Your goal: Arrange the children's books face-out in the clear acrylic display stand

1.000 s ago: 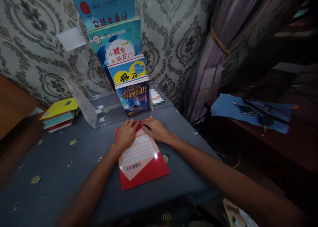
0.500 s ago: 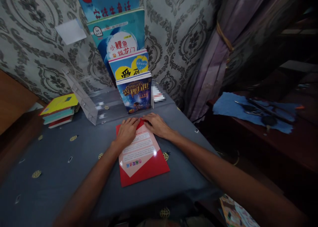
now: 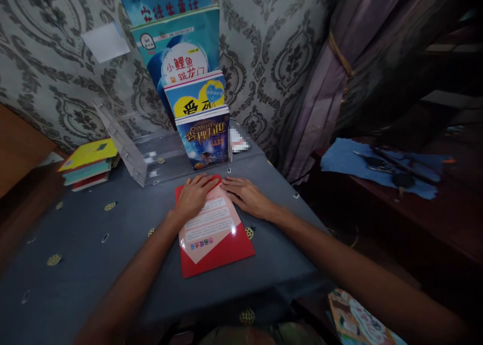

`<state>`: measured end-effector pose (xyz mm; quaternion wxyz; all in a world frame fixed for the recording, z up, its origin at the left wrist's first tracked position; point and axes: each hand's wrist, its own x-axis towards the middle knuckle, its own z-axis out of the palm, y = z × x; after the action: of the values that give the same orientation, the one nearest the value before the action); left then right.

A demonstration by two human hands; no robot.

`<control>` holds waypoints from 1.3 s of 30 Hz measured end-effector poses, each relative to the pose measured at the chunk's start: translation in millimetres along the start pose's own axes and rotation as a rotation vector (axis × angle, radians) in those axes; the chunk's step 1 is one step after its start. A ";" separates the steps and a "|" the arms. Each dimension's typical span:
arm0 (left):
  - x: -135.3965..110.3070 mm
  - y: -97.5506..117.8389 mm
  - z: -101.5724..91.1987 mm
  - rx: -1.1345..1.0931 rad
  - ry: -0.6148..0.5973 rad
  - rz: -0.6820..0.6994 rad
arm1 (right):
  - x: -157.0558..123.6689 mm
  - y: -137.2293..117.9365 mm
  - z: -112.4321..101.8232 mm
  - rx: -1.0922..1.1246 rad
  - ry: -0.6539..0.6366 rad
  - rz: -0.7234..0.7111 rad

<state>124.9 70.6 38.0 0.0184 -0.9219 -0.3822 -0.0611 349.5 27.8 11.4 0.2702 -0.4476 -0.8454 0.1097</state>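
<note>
A red book (image 3: 237, 254) with a pale pink text panel lies flat on the table, its print upside down to me. My left hand (image 3: 194, 196) rests on its far left part, fingers stretched out and pointing toward the far edge. At its far right corner lies my right hand (image 3: 245, 195), fingers extended, touching the book's edge and the tablecloth beside it. Neither hand grips anything. Just beyond the hands, a dark blue book (image 3: 206, 141) stands at the front of a stepped clear acrylic rack (image 3: 128, 156).
Behind it in the rack rise a yellow-and-blue book (image 3: 184, 101) and a teal book (image 3: 154, 58). A small stack of books (image 3: 90, 156) lies at left. To the right, a blue cloth (image 3: 339, 156) with tools covers part of a dark red surface. More books (image 3: 354, 315) sit low at right.
My right hand has slid slightly right and nearer to me along the book's edge. The left hand stays on the book. The whole view has shifted slightly.
</note>
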 end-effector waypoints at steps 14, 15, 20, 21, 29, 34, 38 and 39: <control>4.8 12.2 0.2 -0.051 0.009 0.050 | 2.5 0.2 -1.4 0.005 0.012 -0.038; 4.5 11.3 0.6 -0.076 0.014 0.045 | 2.4 -0.3 -2.3 0.008 0.017 -0.044; 1.3 4.6 1.3 -0.158 0.025 0.068 | 1.3 -5.7 -8.7 0.032 0.039 -0.059; 0.6 3.8 0.9 -0.165 0.025 0.082 | 1.1 -6.9 -9.6 0.039 0.043 -0.060; 0.1 20.2 -2.2 -0.019 -0.015 0.120 | 2.4 -7.8 -9.4 0.067 0.052 -0.054; 0.1 21.2 -4.0 -0.077 0.000 0.101 | 0.1 -8.8 -9.5 0.047 0.037 -0.061; -3.2 5.0 -1.6 -0.241 0.005 0.125 | -10.0 -13.9 -10.3 0.020 0.023 -0.057; -4.0 1.3 -0.6 -0.271 0.005 0.136 | -12.9 -15.5 -10.5 0.010 0.018 -0.056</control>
<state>122.9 66.8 38.1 -0.1010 -0.9396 -0.3069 -0.1131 350.3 7.7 22.0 0.2828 -0.4232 -0.8547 0.1021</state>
